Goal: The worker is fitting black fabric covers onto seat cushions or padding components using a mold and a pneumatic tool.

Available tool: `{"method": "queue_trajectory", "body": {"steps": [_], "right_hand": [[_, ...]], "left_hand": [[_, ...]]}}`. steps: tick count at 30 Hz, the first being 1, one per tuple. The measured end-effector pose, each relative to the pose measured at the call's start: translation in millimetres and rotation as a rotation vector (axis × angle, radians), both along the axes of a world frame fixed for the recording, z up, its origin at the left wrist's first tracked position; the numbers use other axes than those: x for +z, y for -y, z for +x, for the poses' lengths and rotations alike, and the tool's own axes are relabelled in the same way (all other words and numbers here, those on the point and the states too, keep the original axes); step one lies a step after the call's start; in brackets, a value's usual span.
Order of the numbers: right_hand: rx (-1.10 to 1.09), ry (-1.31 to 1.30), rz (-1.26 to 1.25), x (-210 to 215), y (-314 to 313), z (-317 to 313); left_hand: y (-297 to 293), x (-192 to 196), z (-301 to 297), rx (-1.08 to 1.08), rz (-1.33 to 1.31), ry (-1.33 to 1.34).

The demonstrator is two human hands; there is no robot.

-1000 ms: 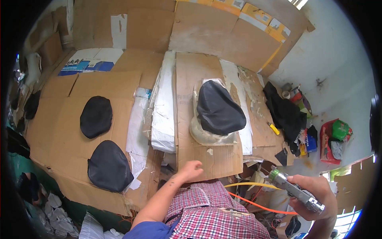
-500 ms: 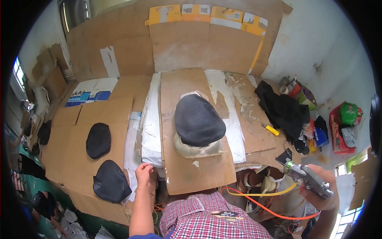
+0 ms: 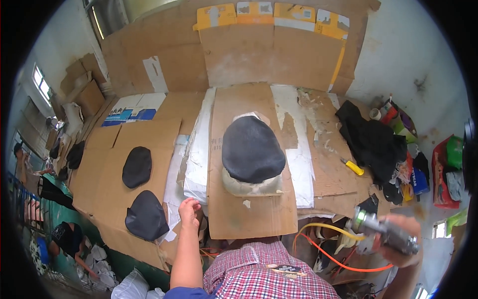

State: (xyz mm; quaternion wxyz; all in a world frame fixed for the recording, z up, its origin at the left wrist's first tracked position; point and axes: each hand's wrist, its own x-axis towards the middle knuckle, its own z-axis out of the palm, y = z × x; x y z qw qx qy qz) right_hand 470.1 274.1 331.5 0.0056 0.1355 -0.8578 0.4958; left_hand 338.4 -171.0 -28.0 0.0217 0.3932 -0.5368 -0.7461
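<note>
Swinging left off the cardboard's [image 3: 251,222] near edge to between seven and eight o'clock of the black cover [image 3: 253,149], the left hand [image 3: 189,212] is hanging loosely curled, seemingly empty, the right hand [image 3: 406,225] is gripping a spray gun [image 3: 393,238] at four o'clock, so the cover is lying unobstructed on its pale form [image 3: 251,187].

Pale lettering sits on the dark patch [image 3: 289,269] at five o'clock — faint print marks the cardboard sheet [image 3: 254,219] towards nine — white letters cross a blue packet [image 3: 420,182] at three!
</note>
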Motion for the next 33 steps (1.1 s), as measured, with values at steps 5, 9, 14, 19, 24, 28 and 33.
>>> {"method": "queue_trajectory", "body": {"steps": [5,9,14,19,24,28,33], "right_hand": [[-0.296,-0.032,-0.029,-7,-11,22],[-0.153,0.19,-0.156,-5,-22,33],[-0.238,-0.038,0.064,-8,2,14],[-0.553,0.006,-0.258,-12,-7,28],[-0.021,-0.023,0.182,-23,-37,37],[-0.371,0.126,-0.199,-19,3,-6],[-0.366,0.066,-0.345,-46,24,-23]], "left_hand": [[1,6,-14,0.055,0.01,0.044],[-12,10,-35,0.065,0.051,0.018],[-49,14,-51,-0.085,0.179,0.003],[-96,29,-56,-0.184,0.265,-0.021],[-134,44,-73,-0.223,0.236,-0.042],[-127,37,-83,-0.11,0.225,-0.111],[-115,75,-71,-0.021,0.539,-0.385]]}}
